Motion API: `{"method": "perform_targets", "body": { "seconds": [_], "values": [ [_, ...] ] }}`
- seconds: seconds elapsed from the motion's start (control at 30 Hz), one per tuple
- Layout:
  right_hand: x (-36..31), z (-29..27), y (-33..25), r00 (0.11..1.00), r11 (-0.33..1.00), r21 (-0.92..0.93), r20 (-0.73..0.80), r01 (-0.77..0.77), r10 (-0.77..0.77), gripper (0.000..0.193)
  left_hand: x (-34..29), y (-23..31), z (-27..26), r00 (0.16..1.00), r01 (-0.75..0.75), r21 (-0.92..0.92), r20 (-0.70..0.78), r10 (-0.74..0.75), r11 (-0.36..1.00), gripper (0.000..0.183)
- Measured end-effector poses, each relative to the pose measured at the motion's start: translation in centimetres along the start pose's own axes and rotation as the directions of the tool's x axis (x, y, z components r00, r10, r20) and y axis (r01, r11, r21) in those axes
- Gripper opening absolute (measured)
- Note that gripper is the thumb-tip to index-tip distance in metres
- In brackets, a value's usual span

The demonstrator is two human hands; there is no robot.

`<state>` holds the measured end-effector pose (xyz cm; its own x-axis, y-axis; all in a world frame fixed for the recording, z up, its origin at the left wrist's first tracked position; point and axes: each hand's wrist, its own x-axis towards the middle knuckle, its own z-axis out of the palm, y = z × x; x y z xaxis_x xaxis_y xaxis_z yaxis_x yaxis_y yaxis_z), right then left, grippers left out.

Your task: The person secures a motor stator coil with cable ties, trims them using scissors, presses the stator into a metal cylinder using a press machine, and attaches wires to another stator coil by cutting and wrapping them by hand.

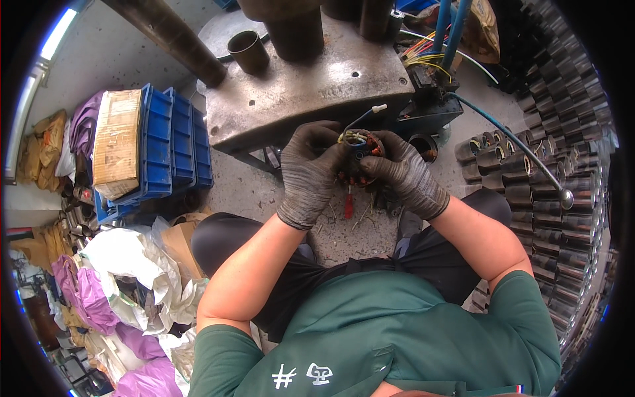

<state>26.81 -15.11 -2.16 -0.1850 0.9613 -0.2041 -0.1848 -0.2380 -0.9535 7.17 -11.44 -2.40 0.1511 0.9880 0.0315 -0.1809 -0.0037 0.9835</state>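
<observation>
From my remote view, I see the left hand [307, 173] in a grey work glove, its fingers curled and its thumb and fingertips closed in at the near-left side of a round coil part [362, 159] with copper windings. The right hand [411, 178], gloved too, is half closed on the part's right side, its thumb across the front; between them the hands hold it up off the floor, just before the near edge of the metal table [311, 89]. A wire with a white plug [379, 108] sticks up from the part. Below it, a red object [348, 206] shows, too small to tell what it is. On the table stands a short open tube [248, 51]. A blue lever [506, 134] with a ball end reaches out at right, near stacked metal cylinders [562, 255]. At left, a cardboard box [118, 145] rests against blue crates [156, 142], with white sacks [126, 261] nearer me.
</observation>
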Motion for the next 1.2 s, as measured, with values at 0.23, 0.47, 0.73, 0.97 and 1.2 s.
{"method": "perform_targets", "body": {
  "seconds": [0.23,0.47,0.73,0.97,1.2],
  "values": [
    [0.3,0.0,-0.6,0.999,0.997,0.072,-0.029,-0.032,0.034,0.065,0.5,0.7,-0.6,0.99,-0.134,-0.249,-0.004,0.138,0.959,0.019],
    [0.7,-0.8,-0.3,0.996,0.969,0.245,-0.084,-0.007,0.029,0.06,1.6,2.9,-3.2,0.94,-0.19,0.094,-0.271,0.209,0.977,0.024],
    [0.7,-0.4,-0.5,0.996,0.98,0.191,-0.085,0.049,-0.033,0.059,0.5,1.6,-1.7,0.818,-0.504,0.403,-0.061,0.572,0.764,0.04],
    [0.2,0.2,-0.8,0.996,0.99,0.12,-0.043,0.076,-0.071,0.062,0.6,0.1,0.1,0.829,-0.496,0.576,0.092,0.552,0.65,0.026],
    [-0.1,0.6,-0.6,0.992,0.991,0.067,-0.045,0.117,-0.114,0.062,0.5,-0.4,0.0,0.84,-0.475,0.613,0.104,0.532,0.631,0.024]
  ]
}}
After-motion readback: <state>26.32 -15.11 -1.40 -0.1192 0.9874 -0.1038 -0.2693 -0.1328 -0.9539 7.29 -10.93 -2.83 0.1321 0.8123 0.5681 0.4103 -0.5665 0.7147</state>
